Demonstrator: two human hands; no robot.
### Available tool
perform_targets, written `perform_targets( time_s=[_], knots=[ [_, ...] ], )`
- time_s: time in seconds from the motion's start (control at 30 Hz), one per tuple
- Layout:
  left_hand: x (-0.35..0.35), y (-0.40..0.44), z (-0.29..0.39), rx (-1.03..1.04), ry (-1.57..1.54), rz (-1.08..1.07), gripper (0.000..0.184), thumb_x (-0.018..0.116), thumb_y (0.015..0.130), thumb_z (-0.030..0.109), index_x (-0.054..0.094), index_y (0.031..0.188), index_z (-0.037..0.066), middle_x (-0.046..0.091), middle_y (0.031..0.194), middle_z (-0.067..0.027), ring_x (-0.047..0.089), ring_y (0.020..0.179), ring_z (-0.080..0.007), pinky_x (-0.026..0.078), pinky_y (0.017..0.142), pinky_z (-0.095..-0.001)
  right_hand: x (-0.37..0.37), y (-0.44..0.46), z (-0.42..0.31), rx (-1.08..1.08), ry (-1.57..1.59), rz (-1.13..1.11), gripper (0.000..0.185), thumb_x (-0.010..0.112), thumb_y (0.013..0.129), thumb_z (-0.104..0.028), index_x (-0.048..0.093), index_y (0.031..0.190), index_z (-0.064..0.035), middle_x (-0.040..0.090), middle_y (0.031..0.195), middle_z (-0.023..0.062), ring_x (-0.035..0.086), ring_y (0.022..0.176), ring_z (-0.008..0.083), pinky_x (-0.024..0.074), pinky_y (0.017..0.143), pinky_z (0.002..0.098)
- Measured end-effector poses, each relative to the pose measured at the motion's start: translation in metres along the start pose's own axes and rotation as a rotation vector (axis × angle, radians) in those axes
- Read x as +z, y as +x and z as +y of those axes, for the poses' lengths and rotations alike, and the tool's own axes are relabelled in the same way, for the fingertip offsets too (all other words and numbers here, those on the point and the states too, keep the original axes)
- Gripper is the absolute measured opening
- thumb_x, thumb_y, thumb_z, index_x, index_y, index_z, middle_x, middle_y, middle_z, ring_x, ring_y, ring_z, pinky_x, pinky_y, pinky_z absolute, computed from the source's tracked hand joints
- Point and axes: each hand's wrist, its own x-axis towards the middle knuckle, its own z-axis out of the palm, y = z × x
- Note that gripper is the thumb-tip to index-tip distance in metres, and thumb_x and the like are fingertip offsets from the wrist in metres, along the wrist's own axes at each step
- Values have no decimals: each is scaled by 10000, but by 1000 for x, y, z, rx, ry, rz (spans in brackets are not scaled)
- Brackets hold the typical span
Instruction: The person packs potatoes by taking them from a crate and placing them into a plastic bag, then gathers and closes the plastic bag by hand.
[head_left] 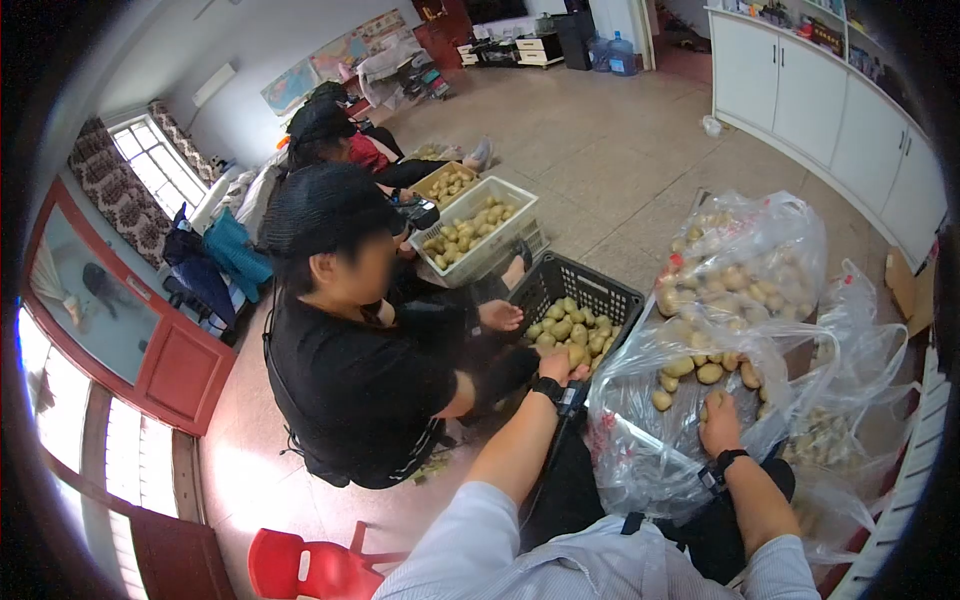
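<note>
- Left hand reaches to the near edge of the black crate; from my end I read its fingers as closed on a potato (pixel 577 354). That is the left hand (pixel 560 368), black band at the wrist, and the black crate (pixel 545 280), already partly filled with loose potatoes.
- Right hand (pixel 718 428) is down inside the near bag (pixel 640 470), fingers bent at a potato's edge. I cannot tell whether it grips; the fingers cover too much.
- Near bag: clear, mouth spread, lying just right of the black crate. I see potatoes (pixel 709 374) in a loose group beyond the right hand.
- Far bag (pixel 785 225): clear plastic too, with many potatoes showing through, behind the near one.
- Close on my left, a co-worker (pixel 350 400) in black sits facing the black crate, one hand (pixel 501 315) with the palm turned up beside it.
- Past the black crate I note a white crate (pixel 490 264) with potatoes, then a yellow crate (pixel 426 183), also holding some.
- Another person (pixel 320 120) in a dark cap sits behind the co-worker.
- Red stool (pixel 325 570) at lower left; white cabinet (pixel 800 100) at upper right.
</note>
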Motion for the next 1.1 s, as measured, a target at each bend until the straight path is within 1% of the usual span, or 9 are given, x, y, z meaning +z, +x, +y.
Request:
perform_targets(
  time_s=[0.07, 0.17, 0.27, 0.43, 0.53, 0.57, 0.63, 0.83, 1.1],
  knots=[
    [34, 10, -26, -188, -579, 68, 275, 457, 967, 220, 576, 1081, 0, 591, 1044, -172, 628, 793, -286, 581, 551, -349, -4, -5, -5, -15, -34, -30, 490, 682, 681, -14, 547, 1150, -50, 431, 1267, 231, 515, 1079, 427, 451, 925, 459],
    [-23, -8, 13, 4, -22, 48, 282, 488, 951, 241, 600, 1088, 22, 606, 1028, -146, 625, 785, -251, 563, 532, -299, -2, -8, -6, 15, -25, -59, 475, 684, 684, -20, 555, 1139, -62, 431, 1261, 230, 514, 1083, 421, 452, 925, 457],
    [-3, -5, -6, -32, -93, 26, 266, 506, 939, 231, 611, 1087, 37, 617, 997, -130, 615, 747, -226, 551, 519, -275, 0, -13, -8, -10, -6, -64, 457, 679, 693, -19, 556, 1131, -58, 428, 1266, 230, 505, 1096, 415, 456, 922, 452],
    [80, 22, -75, -191, -804, 171, 230, 525, 922, 191, 616, 1085, 55, 627, 946, -113, 594, 672, -200, 540, 506, -261, -7, -20, -19, -8, -27, -87, 403, 665, 703, -13, 559, 1091, -44, 434, 1245, 226, 499, 1098, 411, 460, 916, 452],
    [20, 13, -32, -784, -1654, -82, 348, 746, 745, 268, 640, 978, 32, 659, 910, -201, 629, 849, -379, 522, 734, -420, -1, -22, -19, -7, -42, -57, 346, 647, 708, -7, 566, 1044, -37, 441, 1236, 227, 506, 1086, 411, 460, 909, 457],
    [21, 9, -33, -487, -1434, 4, 307, 729, 759, 253, 643, 969, 46, 663, 903, -185, 635, 821, -362, 525, 722, -414, 2, -23, -18, 16, -44, -54, 315, 637, 710, -4, 569, 1015, -35, 447, 1228, 227, 510, 1079, 412, 459, 904, 462],
    [-62, -25, 37, 129, 132, 258, 232, 684, 792, 246, 659, 963, 91, 676, 880, -149, 658, 762, -317, 527, 686, -398, 1, -25, -18, -16, -17, -31, 293, 630, 709, -5, 568, 994, -36, 454, 1218, 225, 514, 1069, 413, 459, 898, 466],
    [-36, -9, 18, -361, 101, -37, 347, 736, 746, 318, 666, 880, 6, 681, 799, -176, 674, 748, -312, 520, 656, -408, 7, -28, -14, -20, 7, -21, 315, 637, 687, -11, 561, 989, -61, 484, 1153, 200, 531, 1021, 415, 460, 868, 472],
    [-63, -12, 50, -295, 29, -69, 282, 759, 720, 254, 663, 853, 24, 674, 755, -144, 667, 721, -286, 522, 654, -380, 9, -26, -11, 62, 46, -88, 399, 627, 726, -30, 533, 1113, -54, 507, 1142, 196, 541, 1037, 401, 474, 872, 452]
  ],
)
